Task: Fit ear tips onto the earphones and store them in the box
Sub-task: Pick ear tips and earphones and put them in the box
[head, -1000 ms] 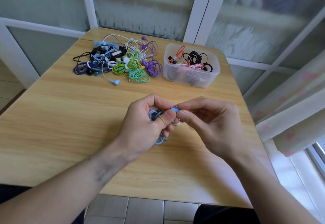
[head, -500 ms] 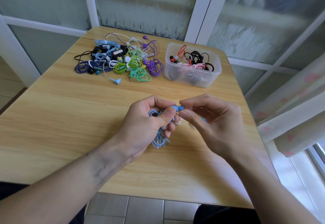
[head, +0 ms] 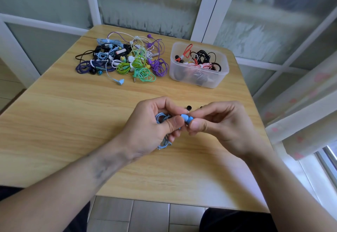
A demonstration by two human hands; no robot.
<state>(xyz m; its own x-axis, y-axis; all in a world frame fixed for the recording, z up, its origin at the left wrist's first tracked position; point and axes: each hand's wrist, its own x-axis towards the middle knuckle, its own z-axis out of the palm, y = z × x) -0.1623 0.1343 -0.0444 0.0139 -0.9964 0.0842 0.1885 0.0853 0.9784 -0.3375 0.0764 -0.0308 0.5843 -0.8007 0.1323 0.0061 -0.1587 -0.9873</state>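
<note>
Both hands meet over the middle of the desk [head: 54,122], a little toward its right edge, and work on one blue earbud [head: 186,118]. The left hand [head: 149,127] has its fingers curled round a bundle of pale blue cable [head: 161,118], loops of which show above the thumb and hang out below the palm, while its thumb and forefinger pinch the earbud from the left. The right hand [head: 220,124] pinches the same earbud from the other side, thumb below and forefinger above, so the fingertips of the two hands nearly touch around it. Whether an ear tip is already seated on the earbud cannot be told. Just beyond the fingers, a small black ear tip [head: 189,107] lies on the wood, and another dark piece [head: 201,107] peeks out beside the right forefinger. Toward the far edge of the desk lies a tangled pile of earphones [head: 124,60] in purple, green, blue, black and white, with one pale blue plug trailing out of it toward the near side. To the right of the pile, near the far right corner, stands a clear plastic box [head: 198,80], open on top, holding coiled black and red-and-white earphones.
</note>
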